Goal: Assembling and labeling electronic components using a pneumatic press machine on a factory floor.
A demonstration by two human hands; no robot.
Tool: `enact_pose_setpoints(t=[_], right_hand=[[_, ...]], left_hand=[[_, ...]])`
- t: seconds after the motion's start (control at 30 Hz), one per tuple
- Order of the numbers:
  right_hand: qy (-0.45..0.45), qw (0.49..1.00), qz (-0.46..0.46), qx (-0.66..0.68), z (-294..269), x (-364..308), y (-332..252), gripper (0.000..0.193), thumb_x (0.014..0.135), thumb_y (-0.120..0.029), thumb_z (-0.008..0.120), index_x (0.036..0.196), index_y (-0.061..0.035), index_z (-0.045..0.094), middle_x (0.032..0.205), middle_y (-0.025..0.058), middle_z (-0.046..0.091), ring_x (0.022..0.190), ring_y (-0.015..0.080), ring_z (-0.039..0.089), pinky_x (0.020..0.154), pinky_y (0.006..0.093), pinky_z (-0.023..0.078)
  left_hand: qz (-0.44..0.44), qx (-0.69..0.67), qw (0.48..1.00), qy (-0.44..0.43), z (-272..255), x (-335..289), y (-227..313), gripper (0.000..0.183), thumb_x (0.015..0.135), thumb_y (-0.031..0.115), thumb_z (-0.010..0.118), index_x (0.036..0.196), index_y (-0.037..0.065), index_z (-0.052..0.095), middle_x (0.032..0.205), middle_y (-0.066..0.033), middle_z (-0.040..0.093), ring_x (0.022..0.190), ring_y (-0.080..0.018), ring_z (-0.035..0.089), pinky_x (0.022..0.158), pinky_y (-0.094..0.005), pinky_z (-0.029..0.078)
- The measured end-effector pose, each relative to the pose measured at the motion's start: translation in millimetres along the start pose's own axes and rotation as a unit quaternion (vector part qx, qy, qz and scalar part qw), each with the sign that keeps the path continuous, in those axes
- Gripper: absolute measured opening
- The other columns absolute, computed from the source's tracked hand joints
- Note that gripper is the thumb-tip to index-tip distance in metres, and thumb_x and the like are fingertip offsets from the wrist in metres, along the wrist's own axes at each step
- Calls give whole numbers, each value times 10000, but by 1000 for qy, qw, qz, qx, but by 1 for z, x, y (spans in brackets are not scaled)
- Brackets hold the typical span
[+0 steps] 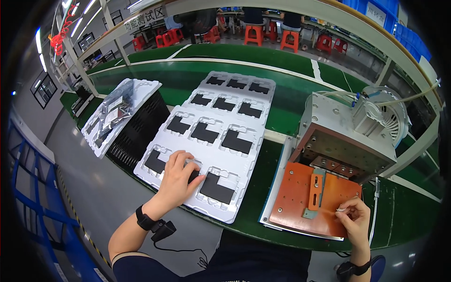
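- Fingertips of right hand [355, 218] pinched, seemingly on small pale piece [339, 210], over orange fixture plate [291, 197].
- Half-hidden black part [193, 176], in white tray [206, 152] pocket, covered by left hand [176, 183]; whether gripped cannot be told.
- Pick-up judged in hand; straight lift past pocket walls called for.
- Plate access narrowed by metal press head [350, 134].
- Farther: red stools [253, 35].

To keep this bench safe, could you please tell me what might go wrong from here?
The right hand is at the orange plate, near the metal block; fingers under that block could be pinched if it came down. The left hand, over the white tray, might knock the black part at its fingers askew. The plastic bag on the left stack might slip if bumped.
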State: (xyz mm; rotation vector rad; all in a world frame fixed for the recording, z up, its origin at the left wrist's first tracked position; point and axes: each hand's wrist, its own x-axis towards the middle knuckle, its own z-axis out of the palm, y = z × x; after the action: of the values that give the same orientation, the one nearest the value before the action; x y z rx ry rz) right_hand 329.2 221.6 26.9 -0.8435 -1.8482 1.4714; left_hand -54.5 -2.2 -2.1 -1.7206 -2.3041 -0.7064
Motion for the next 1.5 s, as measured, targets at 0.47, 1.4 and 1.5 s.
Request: enact_pose_setpoints(t=[0.47,1.4,1.5], right_hand=[[-18,1000,-24,-8,-1,0,1,163,765,66,698,876,12,592,811,50,552,654,84,592,575,188,459],[-252,962,-83,-66,95,12,-59,460,757,-142,794,1158,4,622,1033,129,658,933,184,670,757,270,555],[-271,960,-64,-21,117,15,-52,403,774,-143,782,1116,14,637,972,127,683,930,179,682,736,270,553]], left_hand=[[-56,-100,993,2,-13,-6,-19,83,837,65,623,805,16,564,1216,-181,492,1180,-377,446,951,-456,381],[338,32,936,87,0,51,96,273,748,368,691,629,154,570,771,3,524,877,-189,537,988,-445,367],[348,24,933,91,-1,48,119,300,808,398,636,630,163,581,792,2,543,890,-184,543,991,-433,361]])
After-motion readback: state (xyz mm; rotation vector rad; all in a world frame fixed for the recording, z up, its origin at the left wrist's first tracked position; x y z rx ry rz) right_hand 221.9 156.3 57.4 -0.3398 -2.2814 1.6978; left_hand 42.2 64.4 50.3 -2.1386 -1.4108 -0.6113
